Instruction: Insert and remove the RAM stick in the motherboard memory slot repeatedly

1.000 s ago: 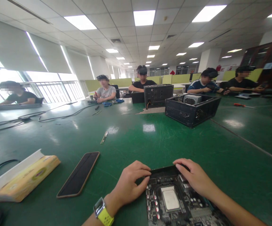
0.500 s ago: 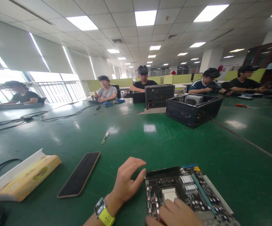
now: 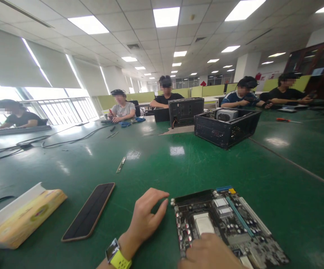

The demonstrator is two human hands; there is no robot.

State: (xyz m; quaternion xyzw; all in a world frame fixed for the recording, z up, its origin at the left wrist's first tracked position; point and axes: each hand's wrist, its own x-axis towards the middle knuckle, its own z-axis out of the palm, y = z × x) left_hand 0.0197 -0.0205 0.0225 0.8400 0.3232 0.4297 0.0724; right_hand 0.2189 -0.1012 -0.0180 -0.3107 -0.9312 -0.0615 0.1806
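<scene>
A black computer motherboard [image 3: 229, 224] lies flat on the green table [image 3: 235, 172] right in front of me. My left hand [image 3: 145, 216] rests just beside the board's left edge, fingers stretched toward its far left corner, holding nothing. On its wrist is a watch with a yellow-green strap. My right hand [image 3: 209, 252] lies over the board's near edge at the bottom of the view. Only its back shows and its fingers are hidden.
A dark phone [image 3: 89, 211] lies left of my left hand, with a yellow box [image 3: 21, 220] farther left. An open black computer case [image 3: 226, 127] and a second case [image 3: 185, 111] stand across the table. Cables trail at the far left. Several people sit along the far side.
My right hand left the board's far edge and came back to its near edge. My left hand lifted off the board's corner and now sits beside it. The view tilted down slightly.
</scene>
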